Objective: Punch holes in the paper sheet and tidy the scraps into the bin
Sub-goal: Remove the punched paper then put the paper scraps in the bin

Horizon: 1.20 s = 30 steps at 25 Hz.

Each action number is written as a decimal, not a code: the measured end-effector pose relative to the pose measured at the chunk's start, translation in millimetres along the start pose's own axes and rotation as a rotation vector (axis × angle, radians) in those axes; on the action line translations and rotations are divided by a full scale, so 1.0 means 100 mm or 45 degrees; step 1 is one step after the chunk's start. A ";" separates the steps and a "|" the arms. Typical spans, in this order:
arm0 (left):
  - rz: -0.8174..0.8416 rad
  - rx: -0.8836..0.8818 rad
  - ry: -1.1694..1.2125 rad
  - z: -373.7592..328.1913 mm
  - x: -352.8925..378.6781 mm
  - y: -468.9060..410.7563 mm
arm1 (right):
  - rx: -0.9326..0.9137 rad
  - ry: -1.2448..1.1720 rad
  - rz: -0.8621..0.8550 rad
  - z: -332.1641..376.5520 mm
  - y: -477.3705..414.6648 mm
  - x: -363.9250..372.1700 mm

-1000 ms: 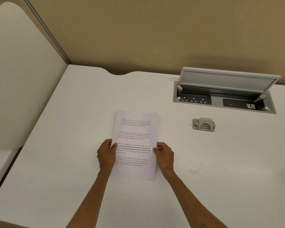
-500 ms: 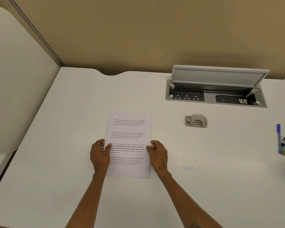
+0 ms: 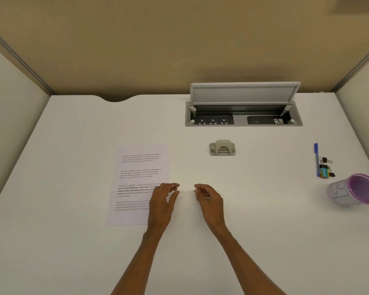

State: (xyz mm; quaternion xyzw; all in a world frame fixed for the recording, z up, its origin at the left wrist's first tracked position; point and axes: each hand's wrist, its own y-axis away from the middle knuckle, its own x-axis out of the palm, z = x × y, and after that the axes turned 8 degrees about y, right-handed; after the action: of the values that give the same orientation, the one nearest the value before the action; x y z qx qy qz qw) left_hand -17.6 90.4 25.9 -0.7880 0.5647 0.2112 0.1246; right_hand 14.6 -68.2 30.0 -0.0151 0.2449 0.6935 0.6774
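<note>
Your paper sheet [image 3: 140,184] lies flat on the table [image 3: 73,241], well to the left of the hole punch [image 3: 222,147]. Your left hand [image 3: 162,204] rests over the sheet's right edge with fingers loosely spread, gripping nothing. Your right hand [image 3: 209,199] sits on the bare table right of the sheet and nearer you than the punch, fingers curled in; I cannot tell whether it pinches anything.

The sheet is not pinned down by much, so if you reach for the punch with one hand, a brush of the wrist could skew or slide it. The purple bin [image 3: 358,189], far right of the punch, leans close to the table's edge; a careless sweep of scraps could knock it over or off.

A few pale specks near your right hand may be scraps, but they are too small to be sure. The printed text is blurred. The bin's right rim is cut off by the frame, and its contents are not visible.
</note>
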 end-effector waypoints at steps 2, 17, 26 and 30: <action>0.122 0.058 -0.030 -0.11 0.25 0.07 | -0.115 0.044 -0.023 -0.06 0.02 -0.24; 0.200 0.323 -0.676 -0.26 0.85 0.35 | -0.416 0.667 -0.131 -0.69 0.34 -0.78; 0.298 0.071 -0.856 0.16 0.90 0.46 | -0.181 1.054 -0.130 -1.09 0.16 -0.96; 0.332 0.066 -0.806 0.02 1.21 0.64 | -0.283 0.963 0.004 -0.97 0.26 -0.56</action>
State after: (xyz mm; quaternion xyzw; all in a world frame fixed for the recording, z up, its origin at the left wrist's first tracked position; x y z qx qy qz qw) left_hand -45.4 -31.7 -30.4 -0.6011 0.5992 0.4451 0.2856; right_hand -35.4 -154.3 -27.0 -0.3426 0.4006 0.6624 0.5324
